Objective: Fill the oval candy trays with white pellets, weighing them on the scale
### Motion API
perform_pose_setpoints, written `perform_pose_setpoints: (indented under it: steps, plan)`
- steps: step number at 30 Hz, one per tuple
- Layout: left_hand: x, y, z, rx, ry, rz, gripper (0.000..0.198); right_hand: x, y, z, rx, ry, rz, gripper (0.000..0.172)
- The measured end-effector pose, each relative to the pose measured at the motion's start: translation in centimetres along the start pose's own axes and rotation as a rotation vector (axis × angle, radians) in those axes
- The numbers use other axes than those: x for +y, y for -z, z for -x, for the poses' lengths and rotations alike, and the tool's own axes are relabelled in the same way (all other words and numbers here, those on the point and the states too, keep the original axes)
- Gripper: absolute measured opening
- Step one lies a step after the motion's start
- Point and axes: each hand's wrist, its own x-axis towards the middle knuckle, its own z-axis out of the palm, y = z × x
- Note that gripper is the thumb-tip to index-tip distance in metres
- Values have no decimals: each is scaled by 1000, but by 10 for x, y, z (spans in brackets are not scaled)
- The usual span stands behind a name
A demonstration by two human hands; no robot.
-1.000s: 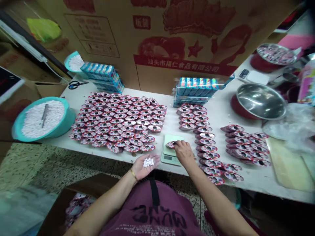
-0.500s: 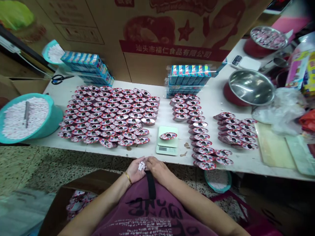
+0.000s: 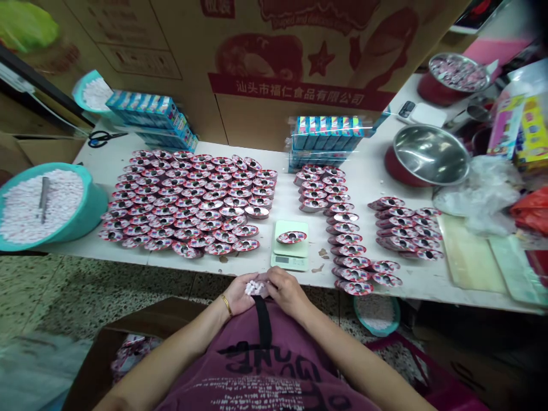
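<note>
My left hand (image 3: 240, 294) is cupped palm up below the table's front edge, holding a small heap of white candy pellets (image 3: 252, 287). My right hand (image 3: 286, 291) rests against it, its fingers pinched at the pellets. Just beyond them a pale green kitchen scale (image 3: 290, 257) carries one red foil-lidded cup (image 3: 291, 237). Left of the scale lie several rows of the same cups (image 3: 192, 205). More cups stand in a column (image 3: 342, 228) to its right.
A teal basin of white pellets (image 3: 92, 214) with a scoop sits far left. Blue box stacks (image 3: 325, 140) and a steel bowl (image 3: 430, 154) stand behind. A cardboard box (image 3: 107, 359) with cups lies at my lower left, a teal bowl (image 3: 377, 317) under the table.
My right hand left the cup on the scale and came back to the pellets in my left palm. Both hands drew in toward my body.
</note>
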Motion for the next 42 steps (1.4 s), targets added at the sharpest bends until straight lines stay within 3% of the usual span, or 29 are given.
perform_pose_setpoints:
  steps: [9, 15, 17, 20, 23, 26, 29, 33, 36, 42]
  plan:
    - [-2, -2, -5, 51, 73, -49, 16, -2, -17, 2, -23, 82, -6, 18]
    - [7, -9, -6, -7, 6, -57, 25, 32, 27, -20, 363, 2, 9, 18]
    - [12, -6, -7, -8, -7, -66, 28, 49, 44, -34, 402, -28, 106, 19]
    - [15, -1, -8, -25, -24, -46, 30, 70, 58, -46, 315, -45, 282, 22]
    - [15, -1, -7, -28, -30, -27, 31, 75, 61, -43, 260, -46, 397, 23]
    - [13, -6, -9, -34, -22, -7, 31, 58, 49, -29, 271, -7, 392, 24]
    - [9, -11, -11, -24, -9, 23, 27, 28, 21, -14, 84, 122, 379, 25]
    - [5, -11, -10, 12, 30, -20, 31, 4, -12, -2, -137, 147, 437, 29]
    - [3, -9, -6, -10, 47, -24, 31, 4, -15, 2, -191, 154, 387, 26]
    - [-1, -11, -7, -5, 56, 2, 20, 8, -6, 2, -180, 59, 333, 25]
